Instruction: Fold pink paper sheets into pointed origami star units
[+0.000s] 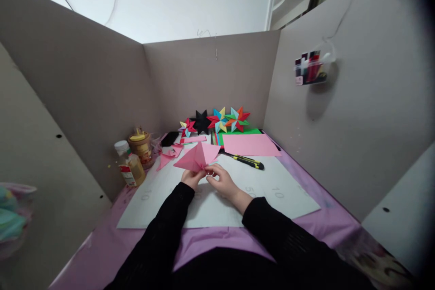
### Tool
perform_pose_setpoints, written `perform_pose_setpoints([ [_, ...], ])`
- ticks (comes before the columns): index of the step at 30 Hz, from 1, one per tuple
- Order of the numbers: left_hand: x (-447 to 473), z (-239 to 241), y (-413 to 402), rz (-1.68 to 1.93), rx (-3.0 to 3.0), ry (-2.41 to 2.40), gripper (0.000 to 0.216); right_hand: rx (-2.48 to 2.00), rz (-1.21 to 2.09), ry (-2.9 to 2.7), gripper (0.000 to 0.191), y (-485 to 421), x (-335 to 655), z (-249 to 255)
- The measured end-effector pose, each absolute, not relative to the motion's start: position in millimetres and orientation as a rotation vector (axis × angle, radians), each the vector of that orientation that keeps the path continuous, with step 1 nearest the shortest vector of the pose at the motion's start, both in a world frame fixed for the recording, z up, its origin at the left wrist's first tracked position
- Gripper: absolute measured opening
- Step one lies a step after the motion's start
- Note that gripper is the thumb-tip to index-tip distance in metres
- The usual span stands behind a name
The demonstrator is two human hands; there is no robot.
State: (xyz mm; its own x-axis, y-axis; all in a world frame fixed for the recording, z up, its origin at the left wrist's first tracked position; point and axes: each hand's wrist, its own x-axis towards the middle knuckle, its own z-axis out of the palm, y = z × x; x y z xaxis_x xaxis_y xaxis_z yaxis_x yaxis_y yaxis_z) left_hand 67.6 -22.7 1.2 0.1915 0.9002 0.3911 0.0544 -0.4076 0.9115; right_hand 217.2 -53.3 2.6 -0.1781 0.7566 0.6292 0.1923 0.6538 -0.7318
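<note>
Pink folded paper (197,157) | lower tip pinched between | left grip (192,176) | right grip (222,182)

Bench layout, walled on three sides.
A white numbered paper mat (288,190) lies on the pink-covered bench (333,222). Over its middle, the left hand (192,176) and right hand (224,183) pinch the near edge of a folded pink paper piece (197,157). Behind, to the right: a yellow-and-black utility knife (246,161), then a flat pink paper sheet (249,145). Against the back wall: a row of multicoloured paper stars (217,121). Left of the mat: a clear plastic bottle (131,165) before a yellow-lidded jar (140,145).
</note>
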Motion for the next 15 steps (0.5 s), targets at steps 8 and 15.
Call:
perform_pose_setpoints([
  [8,72.2,-1.7,-21.7,1.315,1.734,0.856,0.015,-0.73,0.56,-1.707,0.033,-52.9,217.2,3.4],
  [15,68.7,2.4,-23.1,1.418,1.763,0.978,0.011,-0.758,0.587,-1.734,0.027,-54.3,217.1,7.3],
])
